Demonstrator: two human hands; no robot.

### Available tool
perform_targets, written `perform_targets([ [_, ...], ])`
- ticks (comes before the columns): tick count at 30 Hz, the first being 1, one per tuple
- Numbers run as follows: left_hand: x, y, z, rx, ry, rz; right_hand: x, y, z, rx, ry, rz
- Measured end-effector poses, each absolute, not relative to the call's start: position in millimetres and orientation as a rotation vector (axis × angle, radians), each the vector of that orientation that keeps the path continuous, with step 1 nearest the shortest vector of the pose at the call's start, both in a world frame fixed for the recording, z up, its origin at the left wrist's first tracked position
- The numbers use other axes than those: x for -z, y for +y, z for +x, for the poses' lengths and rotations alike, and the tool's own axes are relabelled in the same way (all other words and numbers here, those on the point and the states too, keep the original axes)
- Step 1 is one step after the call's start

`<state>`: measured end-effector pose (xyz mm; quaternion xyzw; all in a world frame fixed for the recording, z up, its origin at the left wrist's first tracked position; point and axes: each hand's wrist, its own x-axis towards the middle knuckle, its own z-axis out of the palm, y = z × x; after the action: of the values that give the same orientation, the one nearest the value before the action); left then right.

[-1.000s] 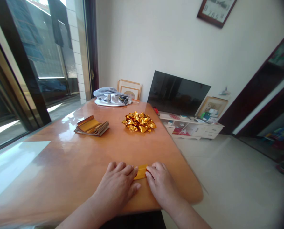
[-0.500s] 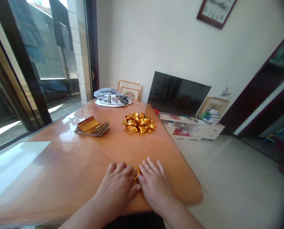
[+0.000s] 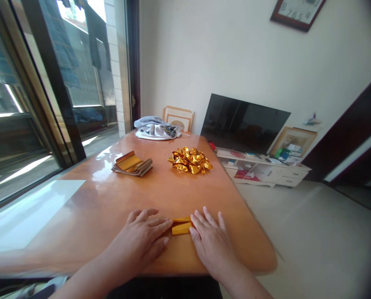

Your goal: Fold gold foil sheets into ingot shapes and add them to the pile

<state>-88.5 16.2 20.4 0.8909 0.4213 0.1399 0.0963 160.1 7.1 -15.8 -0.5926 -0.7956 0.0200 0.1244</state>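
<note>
A small piece of folded gold paper [image 3: 181, 228] lies on the table near its front edge, with a crease running along its length. My left hand [image 3: 146, 234] is at its left end, fingertips touching it and fingers loosely stretched out. Over its right end lies my right hand [image 3: 212, 237], flat with the fingers spread, hiding that end. Farther back on the left is a stack of gold-faced paper sheets [image 3: 132, 164]. To its right sits a heap of shiny folded gold foil pieces [image 3: 190, 160].
The brown table [image 3: 110, 207] has a rounded corner at right. Bundled grey cloth [image 3: 157, 128] lies at its far end. Beyond stand a television [image 3: 244, 124] and a white cabinet [image 3: 285, 174]. A pale, bright patch covers the table's left side, beside glass doors.
My left hand has slid left off the gold paper's middle, so more of the paper shows. My right hand stays at the right end. The view has turned slightly left.
</note>
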Motion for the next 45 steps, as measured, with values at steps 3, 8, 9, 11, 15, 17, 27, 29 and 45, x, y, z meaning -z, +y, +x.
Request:
perform_targets([
  [3, -26, 21, -92, -0.489, 1.283, 2.606, 16, 7, 160, -0.056, -2.324, -1.729],
  [8, -25, 29, -86, -0.57, 1.29, 2.584, 14, 6, 159, -0.084, -2.324, -1.759],
  [9, -23, 30, -84, -0.55, 1.25, 2.602, 13, 6, 158, -0.094, -2.32, -1.767],
  [11, -21, 31, -80, -0.518, 1.214, 2.636, 13, 5, 158, -0.108, -2.311, -1.78],
  [15, -15, 34, -79, -0.506, 1.259, 2.646, 17, 6, 160, -0.088, -2.323, -1.782],
  [17, -13, 35, -80, -0.502, 1.264, 2.631, 20, 8, 162, -0.049, -2.34, -1.756],
  [27, -11, 38, -82, -0.516, 1.259, 2.574, 10, 4, 151, 0.063, -2.258, -1.313],
  [29, -8, 40, -82, -0.534, 1.251, 2.569, 6, 4, 146, -0.043, -2.296, -1.304],
  [45, -5, 42, -77, -0.57, 1.331, 2.593, -1, 18, 146, -0.159, -2.459, -1.314],
])
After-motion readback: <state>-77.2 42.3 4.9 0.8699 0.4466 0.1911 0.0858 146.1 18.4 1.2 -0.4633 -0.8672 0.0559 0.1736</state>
